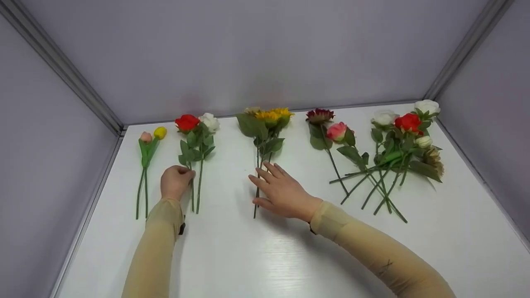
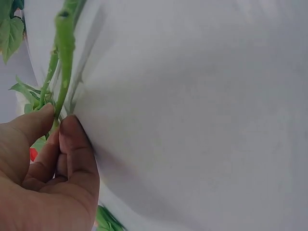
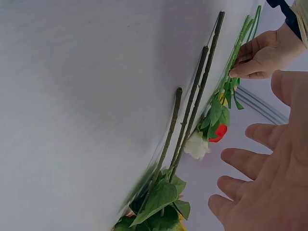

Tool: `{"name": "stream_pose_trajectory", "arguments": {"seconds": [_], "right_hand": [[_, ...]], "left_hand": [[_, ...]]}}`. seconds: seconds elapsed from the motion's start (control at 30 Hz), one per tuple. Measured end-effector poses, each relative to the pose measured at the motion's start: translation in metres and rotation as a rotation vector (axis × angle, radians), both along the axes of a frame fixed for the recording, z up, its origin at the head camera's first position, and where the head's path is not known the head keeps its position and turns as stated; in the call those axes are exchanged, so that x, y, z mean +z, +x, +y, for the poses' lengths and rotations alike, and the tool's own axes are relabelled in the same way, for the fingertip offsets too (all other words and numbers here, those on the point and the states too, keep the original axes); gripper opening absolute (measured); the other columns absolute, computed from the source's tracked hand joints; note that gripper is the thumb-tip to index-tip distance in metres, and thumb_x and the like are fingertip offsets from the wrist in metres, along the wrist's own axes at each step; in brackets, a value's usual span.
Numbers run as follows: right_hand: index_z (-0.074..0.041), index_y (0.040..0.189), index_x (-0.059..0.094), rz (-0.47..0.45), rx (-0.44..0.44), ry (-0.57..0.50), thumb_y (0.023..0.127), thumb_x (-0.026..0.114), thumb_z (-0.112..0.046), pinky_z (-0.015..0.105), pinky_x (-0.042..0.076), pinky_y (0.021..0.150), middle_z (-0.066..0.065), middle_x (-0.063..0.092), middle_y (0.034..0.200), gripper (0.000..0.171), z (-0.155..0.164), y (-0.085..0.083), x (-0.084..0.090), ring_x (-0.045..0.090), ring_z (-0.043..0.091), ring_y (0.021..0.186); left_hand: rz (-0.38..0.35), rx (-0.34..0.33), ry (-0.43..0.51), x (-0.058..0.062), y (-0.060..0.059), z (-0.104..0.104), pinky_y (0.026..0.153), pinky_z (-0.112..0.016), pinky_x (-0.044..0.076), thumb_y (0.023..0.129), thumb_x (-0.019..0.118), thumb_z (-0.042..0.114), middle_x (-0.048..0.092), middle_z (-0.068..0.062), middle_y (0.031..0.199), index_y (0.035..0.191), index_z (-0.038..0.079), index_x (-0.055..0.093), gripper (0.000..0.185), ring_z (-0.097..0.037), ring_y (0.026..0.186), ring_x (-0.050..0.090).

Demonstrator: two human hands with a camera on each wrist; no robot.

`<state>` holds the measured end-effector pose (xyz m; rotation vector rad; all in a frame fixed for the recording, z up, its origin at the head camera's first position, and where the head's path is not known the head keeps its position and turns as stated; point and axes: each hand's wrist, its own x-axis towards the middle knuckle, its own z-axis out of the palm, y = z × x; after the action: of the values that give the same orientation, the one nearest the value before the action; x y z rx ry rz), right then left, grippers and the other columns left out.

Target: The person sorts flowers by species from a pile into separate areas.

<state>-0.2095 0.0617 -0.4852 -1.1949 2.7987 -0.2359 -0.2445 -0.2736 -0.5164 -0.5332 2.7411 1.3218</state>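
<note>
A white table, walled by grey panels on three sides, is seen laid with artificial flowers sorted into groups along its far edge. The largest group, a loose heap of mixed flowers with crossed stems, is left near the far right corner, apparently unsorted. Just left of it, a dark red bloom and a pink rose are laid together. At the middle of the far edge, the sunflower stems are set parallel, heads toward the back wall; the right hand is held over their lower stems, its grip spread with fingers straight and nothing pinched, seemingly to keep or nudge the stems into line. In the right wrist view the open fingers are shown clear of the stems, so whether the stems are touched cannot be told. Further left, the red and white rose pair is laid the same way, and its stems are pinched between thumb and curled fingers of the left hand, a grip confirmed in the left wrist view, where a green stem is clamped against the table surface, probably to square it with its neighbour. Smallest of all, a pair of tulips, pink and yellow, is placed near the far left corner, apart from both hands.
</note>
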Motion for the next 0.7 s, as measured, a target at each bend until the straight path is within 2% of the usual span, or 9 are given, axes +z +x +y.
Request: {"name": "stream_pose_trajectory", "arguments": {"seconds": [0.33,0.43,0.53,0.63,0.7], "right_hand": [[-0.017,0.161,0.035,0.013,-0.010,0.022,0.107,0.044,-0.055,0.049,0.010,0.125,0.012,0.032,0.164,0.067,0.006,-0.002,-0.004,0.013,0.034,0.155],[-0.016,0.161,0.034,0.009,-0.013,0.022,0.107,0.043,-0.054,0.049,0.010,0.125,0.013,0.031,0.165,0.067,0.008,-0.002,-0.005,0.013,0.034,0.155],[-0.016,0.161,0.034,0.001,-0.021,0.012,0.107,0.043,-0.054,0.048,0.010,0.125,0.014,0.031,0.164,0.066,0.012,-0.004,-0.007,0.014,0.034,0.155],[-0.016,0.161,0.035,-0.004,-0.044,-0.002,0.107,0.043,-0.054,0.047,0.010,0.125,0.014,0.033,0.164,0.066,0.021,-0.007,-0.008,0.015,0.034,0.155],[-0.015,0.160,0.037,-0.015,-0.075,-0.020,0.107,0.044,-0.053,0.047,0.011,0.125,0.014,0.034,0.163,0.065,0.032,-0.010,-0.007,0.017,0.034,0.155]], "left_hand": [[-0.001,-0.004,-0.019,-0.002,0.000,-0.003,0.080,-0.040,0.052,0.100,0.066,0.020,0.068,-0.020,0.106,0.116,-0.006,0.069,0.031,-0.029,0.094,0.062],[0.005,-0.016,-0.019,-0.001,0.001,-0.005,0.075,-0.037,0.051,0.099,0.067,0.023,0.069,-0.016,0.098,0.114,-0.005,0.070,0.032,-0.026,0.087,0.062],[0.006,-0.002,-0.014,0.001,0.002,-0.008,0.070,-0.035,0.049,0.100,0.065,0.029,0.069,-0.014,0.091,0.114,-0.004,0.070,0.036,-0.023,0.080,0.061],[0.026,0.044,-0.013,0.005,0.002,-0.008,0.074,-0.037,0.049,0.102,0.062,0.035,0.068,-0.015,0.097,0.118,-0.004,0.067,0.042,-0.025,0.084,0.060],[0.069,0.065,-0.023,0.007,0.001,-0.005,0.082,-0.041,0.050,0.103,0.059,0.037,0.065,-0.017,0.110,0.125,-0.003,0.064,0.046,-0.029,0.095,0.060]]}}
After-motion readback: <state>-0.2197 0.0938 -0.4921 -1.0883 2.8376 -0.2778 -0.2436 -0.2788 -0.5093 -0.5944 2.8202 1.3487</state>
